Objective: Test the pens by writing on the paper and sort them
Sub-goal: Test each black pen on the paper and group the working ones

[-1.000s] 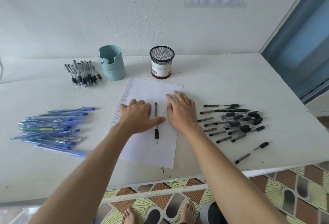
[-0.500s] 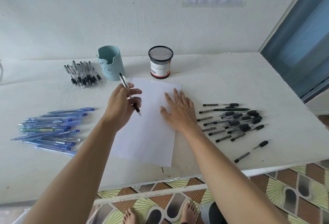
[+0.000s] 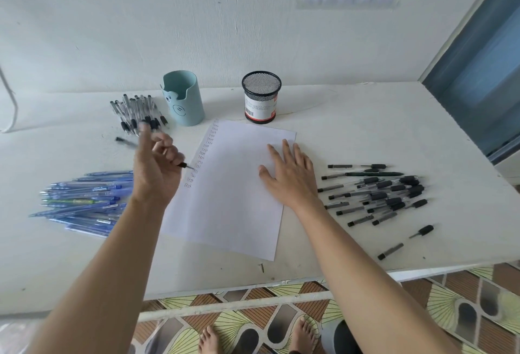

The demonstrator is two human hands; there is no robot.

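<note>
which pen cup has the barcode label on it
The black mesh cup, not the solid teal cup beside it; a white barcode label wraps its lower half.

The word "Test" is handwritten over and over in a column down the left edge of the paper. The black mesh pen cup bears a white-and-red label with a barcode; its print is too small to read.
</note>
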